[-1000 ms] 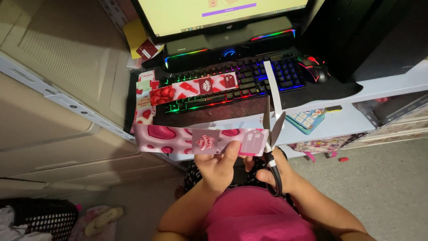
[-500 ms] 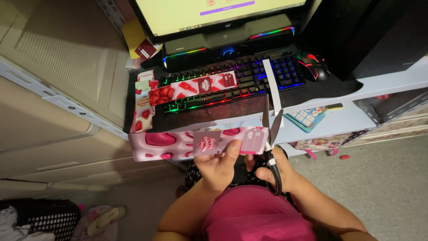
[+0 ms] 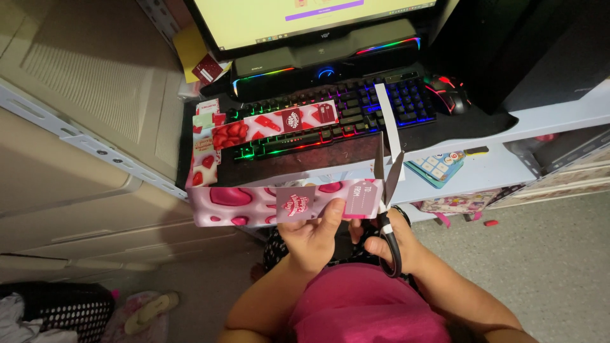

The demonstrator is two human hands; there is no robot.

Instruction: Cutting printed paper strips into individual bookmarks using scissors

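Observation:
My left hand pinches a long pink paper strip printed with red hearts, holding it level in front of me near its right end. My right hand grips black-handled scissors. Their blades stand apart and point away from me at the strip's right edge, beside a pink tag panel. A narrow white offcut rises from the blades over the keyboard.
A backlit keyboard lies on the dark desk with another red-and-pink printed strip across it. A mouse sits to its right, a monitor behind. A small colourful card rests on the white shelf. A sandal lies on the floor.
The strip and scissors have shifted slightly toward me and to the left. The blades stay apart at the strip's right edge.

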